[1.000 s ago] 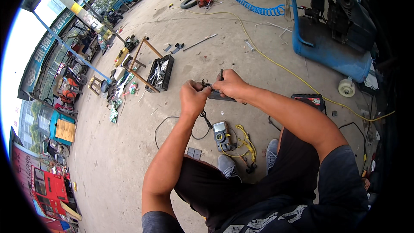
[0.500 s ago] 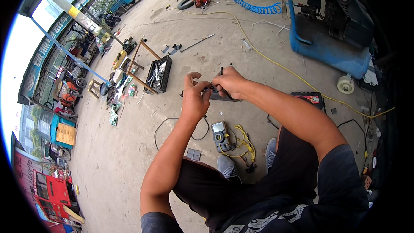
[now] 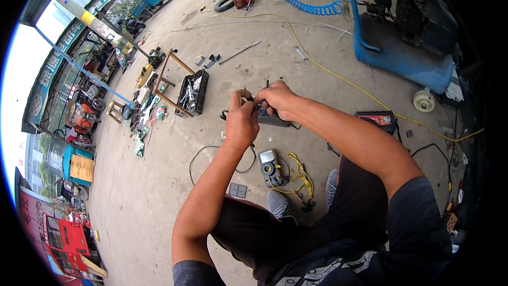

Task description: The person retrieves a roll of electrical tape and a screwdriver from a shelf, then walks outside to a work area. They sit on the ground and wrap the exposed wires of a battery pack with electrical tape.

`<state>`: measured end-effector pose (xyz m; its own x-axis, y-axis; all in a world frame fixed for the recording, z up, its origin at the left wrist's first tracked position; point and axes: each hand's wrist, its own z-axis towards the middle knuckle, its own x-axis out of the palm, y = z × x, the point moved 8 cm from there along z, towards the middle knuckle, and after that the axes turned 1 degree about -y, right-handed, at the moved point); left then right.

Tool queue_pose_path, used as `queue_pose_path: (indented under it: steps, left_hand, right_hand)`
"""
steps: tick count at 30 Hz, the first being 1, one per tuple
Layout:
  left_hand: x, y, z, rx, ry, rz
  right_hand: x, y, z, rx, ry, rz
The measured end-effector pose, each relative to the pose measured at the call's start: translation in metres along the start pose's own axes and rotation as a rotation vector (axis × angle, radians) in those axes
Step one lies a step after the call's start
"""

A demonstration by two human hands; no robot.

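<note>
My left hand [image 3: 242, 122] and my right hand [image 3: 277, 99] meet over the concrete floor, fingers closed close together. A thin dark rod-like piece [image 3: 267, 83] pokes up from the fist of my right hand. My left thumb and fingers pinch near the same spot, where a small dark piece shows; its kind is mostly hidden. Just beneath lies a dark grey oblong block [image 3: 273, 118], partly covered by my right hand. Closer to my feet lies a grey handheld device [image 3: 269, 165] with a screen and yellow wires [image 3: 301, 175].
A black crate of tools [image 3: 197, 92] stands left, beside a wooden frame [image 3: 170, 74]. The blue air compressor [image 3: 402, 58] fills the far right. A yellow hose [image 3: 338, 71] crosses the floor. A red-and-black box [image 3: 377, 120] sits right, and a grey four-square pad [image 3: 238, 190] near my left knee.
My left fingers have curled in, closing against my right hand. The right hand has shifted slightly left, and the rod-like piece has moved with it.
</note>
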<state>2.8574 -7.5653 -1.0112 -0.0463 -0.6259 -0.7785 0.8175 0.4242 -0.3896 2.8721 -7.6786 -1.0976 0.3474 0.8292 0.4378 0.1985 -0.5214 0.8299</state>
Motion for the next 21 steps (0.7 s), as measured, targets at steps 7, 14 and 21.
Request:
queue_pose_path:
  steps: [7,14,21]
  left_hand:
    - [0.005,0.013,-0.003,-0.04,0.058,-0.05]
    - [0.007,0.01,-0.002,-0.048,0.072,0.089]
    - [0.015,0.034,-0.006,-0.105,0.104,-0.015]
  right_hand:
    - [0.001,-0.002,0.007,-0.089,0.02,-0.117]
    - [0.005,0.007,0.004,-0.119,0.032,-0.185]
    - [0.008,0.012,0.001,-0.194,0.003,-0.219]
